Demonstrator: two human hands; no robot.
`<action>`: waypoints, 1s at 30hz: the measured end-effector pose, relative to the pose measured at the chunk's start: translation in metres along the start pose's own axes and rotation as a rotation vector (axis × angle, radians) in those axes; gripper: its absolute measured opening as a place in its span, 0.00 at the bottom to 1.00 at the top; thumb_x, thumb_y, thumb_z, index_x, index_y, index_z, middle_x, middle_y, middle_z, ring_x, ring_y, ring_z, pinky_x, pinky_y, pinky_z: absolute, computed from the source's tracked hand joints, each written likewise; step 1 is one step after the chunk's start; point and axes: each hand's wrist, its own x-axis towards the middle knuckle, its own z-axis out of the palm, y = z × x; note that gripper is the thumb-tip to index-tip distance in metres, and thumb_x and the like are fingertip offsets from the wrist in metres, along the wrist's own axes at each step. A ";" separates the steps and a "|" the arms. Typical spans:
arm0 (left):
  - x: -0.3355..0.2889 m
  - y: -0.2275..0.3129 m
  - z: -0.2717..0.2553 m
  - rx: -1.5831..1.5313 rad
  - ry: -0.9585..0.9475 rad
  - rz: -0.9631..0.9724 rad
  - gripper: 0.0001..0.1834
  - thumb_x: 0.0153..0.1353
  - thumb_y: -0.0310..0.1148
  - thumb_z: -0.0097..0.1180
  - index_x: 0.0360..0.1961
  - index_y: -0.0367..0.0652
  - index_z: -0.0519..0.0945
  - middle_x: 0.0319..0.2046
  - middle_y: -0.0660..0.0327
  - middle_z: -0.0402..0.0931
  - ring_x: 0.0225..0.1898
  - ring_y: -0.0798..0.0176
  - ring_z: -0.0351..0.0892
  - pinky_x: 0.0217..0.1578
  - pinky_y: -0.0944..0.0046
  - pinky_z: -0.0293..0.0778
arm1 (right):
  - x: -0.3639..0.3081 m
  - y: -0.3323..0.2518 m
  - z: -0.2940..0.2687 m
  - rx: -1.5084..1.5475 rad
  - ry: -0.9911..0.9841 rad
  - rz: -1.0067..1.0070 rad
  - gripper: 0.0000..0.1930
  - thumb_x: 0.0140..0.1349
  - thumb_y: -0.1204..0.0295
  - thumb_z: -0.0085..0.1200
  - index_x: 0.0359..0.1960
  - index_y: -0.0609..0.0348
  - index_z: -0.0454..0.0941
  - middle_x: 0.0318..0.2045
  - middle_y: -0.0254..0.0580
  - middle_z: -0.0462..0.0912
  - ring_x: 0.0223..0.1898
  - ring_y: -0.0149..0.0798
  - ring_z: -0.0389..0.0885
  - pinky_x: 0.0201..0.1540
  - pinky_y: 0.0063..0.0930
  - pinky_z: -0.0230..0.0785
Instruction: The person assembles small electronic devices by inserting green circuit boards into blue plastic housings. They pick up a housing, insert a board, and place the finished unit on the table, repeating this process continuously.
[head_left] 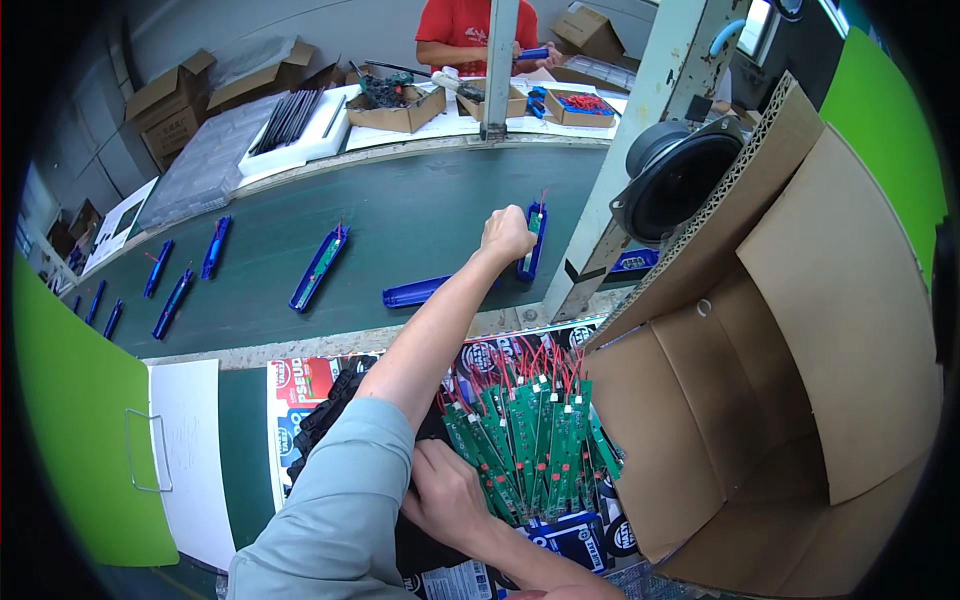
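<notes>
My left hand [507,236], at the end of an arm in a grey-green sleeve, reaches out over the conveyor belt. Its fingers are closed at the left edge of a long blue casing [530,264] that holds a green circuit board with red wires. Lower down, my right hand [447,492] rests with curled fingers among black parts [322,425], left of a pile of green circuit boards [535,445] with red wires. What those fingers hold, if anything, is hidden. Another blue casing [412,292] lies on the belt beneath my left forearm.
Several more blue casings [320,268] lie along the green belt [420,190]. An open cardboard box [690,430] and a metal post [640,150] with a speaker [680,178] stand at right. Across the belt, a person in red [465,25] holds a blue casing.
</notes>
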 end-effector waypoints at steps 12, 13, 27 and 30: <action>-0.075 -0.101 -0.118 0.217 -0.304 0.306 0.24 0.59 0.42 0.66 0.49 0.33 0.86 0.41 0.47 0.88 0.47 0.49 0.87 0.52 0.55 0.80 | -0.003 0.002 0.004 0.104 0.091 0.011 0.11 0.56 0.81 0.62 0.42 0.64 0.80 0.29 0.47 0.80 0.28 0.45 0.81 0.32 0.37 0.75; -0.082 -0.110 -0.123 0.196 -0.295 0.326 0.24 0.59 0.42 0.66 0.49 0.33 0.86 0.40 0.48 0.88 0.46 0.50 0.88 0.52 0.56 0.80 | -0.002 0.002 0.003 0.109 0.096 0.012 0.11 0.56 0.80 0.61 0.42 0.64 0.80 0.28 0.46 0.79 0.27 0.42 0.81 0.31 0.35 0.74; -0.207 -0.112 -0.167 -0.342 -0.004 0.284 0.16 0.67 0.30 0.60 0.49 0.27 0.80 0.35 0.53 0.85 0.38 0.69 0.83 0.43 0.64 0.79 | -0.003 -0.002 -0.007 0.250 0.179 0.157 0.10 0.59 0.82 0.63 0.43 0.64 0.81 0.31 0.40 0.82 0.26 0.29 0.80 0.30 0.25 0.72; -0.257 -0.108 -0.165 -0.624 0.033 0.348 0.18 0.69 0.30 0.58 0.53 0.25 0.79 0.38 0.53 0.86 0.39 0.70 0.82 0.43 0.63 0.79 | 0.000 0.006 -0.013 0.351 0.288 0.161 0.10 0.60 0.83 0.63 0.43 0.65 0.81 0.36 0.39 0.83 0.33 0.27 0.82 0.37 0.22 0.75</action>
